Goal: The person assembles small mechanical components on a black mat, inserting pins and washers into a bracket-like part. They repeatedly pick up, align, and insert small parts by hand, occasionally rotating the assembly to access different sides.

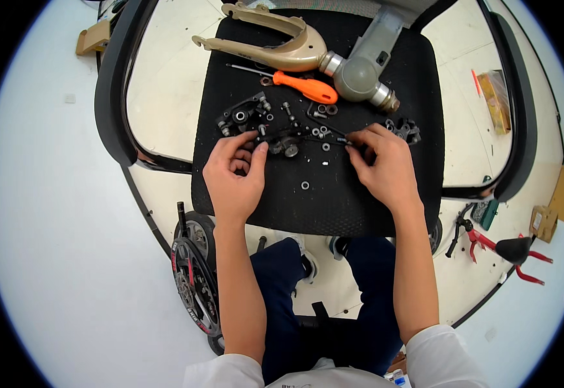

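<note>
My left hand is closed, thumb and fingers pinched at the edge of a small dark metal mechanism over the black seat. My right hand is also closed, its fingertips pinching a small thin dark part whose exact kind I cannot make out. A black L-shaped hex key runs toward those fingertips; whether they touch it is unclear. Small washers and bolts lie between my hands. A black bracket-like assembly sits beyond my left hand, and another dark metal part beyond my right.
On the chair seat lie an orange-handled screwdriver, a beige fork and a grey tubular joint. Armrests flank the seat. A wheel-like part and a red frame piece are on the floor.
</note>
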Motion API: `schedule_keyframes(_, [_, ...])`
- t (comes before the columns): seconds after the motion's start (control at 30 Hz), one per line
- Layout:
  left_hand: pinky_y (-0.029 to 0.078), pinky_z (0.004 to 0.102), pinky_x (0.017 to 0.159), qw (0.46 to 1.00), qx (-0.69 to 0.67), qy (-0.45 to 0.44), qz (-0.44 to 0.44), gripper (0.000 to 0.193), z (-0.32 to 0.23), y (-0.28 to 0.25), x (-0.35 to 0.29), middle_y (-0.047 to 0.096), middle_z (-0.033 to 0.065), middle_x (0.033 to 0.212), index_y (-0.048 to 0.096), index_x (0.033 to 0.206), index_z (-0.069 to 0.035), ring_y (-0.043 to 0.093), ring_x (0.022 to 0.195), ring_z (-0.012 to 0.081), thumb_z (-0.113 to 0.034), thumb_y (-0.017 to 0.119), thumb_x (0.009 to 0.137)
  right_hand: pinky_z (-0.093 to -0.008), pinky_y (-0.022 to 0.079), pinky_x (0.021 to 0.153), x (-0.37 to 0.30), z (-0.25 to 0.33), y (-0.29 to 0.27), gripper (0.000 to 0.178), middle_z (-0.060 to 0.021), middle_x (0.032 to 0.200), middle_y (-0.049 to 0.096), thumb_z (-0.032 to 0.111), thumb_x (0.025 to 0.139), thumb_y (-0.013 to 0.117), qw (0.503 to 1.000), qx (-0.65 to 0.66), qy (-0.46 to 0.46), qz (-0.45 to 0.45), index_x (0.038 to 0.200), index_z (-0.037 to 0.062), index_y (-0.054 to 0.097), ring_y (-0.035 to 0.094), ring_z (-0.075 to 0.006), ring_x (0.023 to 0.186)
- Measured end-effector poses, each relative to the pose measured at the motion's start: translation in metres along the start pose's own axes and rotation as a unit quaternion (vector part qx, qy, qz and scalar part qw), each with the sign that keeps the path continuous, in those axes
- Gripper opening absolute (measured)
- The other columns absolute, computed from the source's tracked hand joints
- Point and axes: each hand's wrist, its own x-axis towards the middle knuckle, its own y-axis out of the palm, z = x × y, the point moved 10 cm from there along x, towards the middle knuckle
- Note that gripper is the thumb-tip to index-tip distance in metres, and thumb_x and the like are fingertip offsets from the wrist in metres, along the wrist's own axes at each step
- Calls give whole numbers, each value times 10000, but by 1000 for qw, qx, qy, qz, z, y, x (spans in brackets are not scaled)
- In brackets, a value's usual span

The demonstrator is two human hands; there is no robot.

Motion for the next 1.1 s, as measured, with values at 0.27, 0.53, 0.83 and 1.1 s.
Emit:
schedule_keyframes(0.27, [566,220,695,993,-62,-77,59,132,15,2,-2,655,86,983,691,993,83,670,797,114,53,719,868,-252,538,663,14,-13,1,166,-92,844,712,12,824,717,978,173,104,43,987,-17,714,680,-128,725])
schedule_keyframes(0.53, [600,235,787,988,-129,-40,76,136,21,-1,-8,648,89,1053,684,1007,99,668,893,130,90,695,872,-247,558,745,21,16,27,190,-75,928,728,-1,841,709,953,265,116,85,1023,-52,697,696,-111,826])
schedule_keyframes(0.83, [621,237,729,982,-164,-19,94,150,26,-2,-8,658,102,1053,704,996,94,694,874,148,99,707,846,-283,581,833,21,22,40,182,-103,942,740,-34,812,704,960,254,93,77,993,-44,682,725,-155,896])
schedule_keyframes(1.1, [613,226,704,982,-157,-47,89,158,32,-2,-6,665,98,1037,717,969,89,712,853,147,93,731,811,-271,572,828,20,24,47,155,-95,938,748,-55,808,704,962,246,89,82,962,-35,696,724,-143,875])
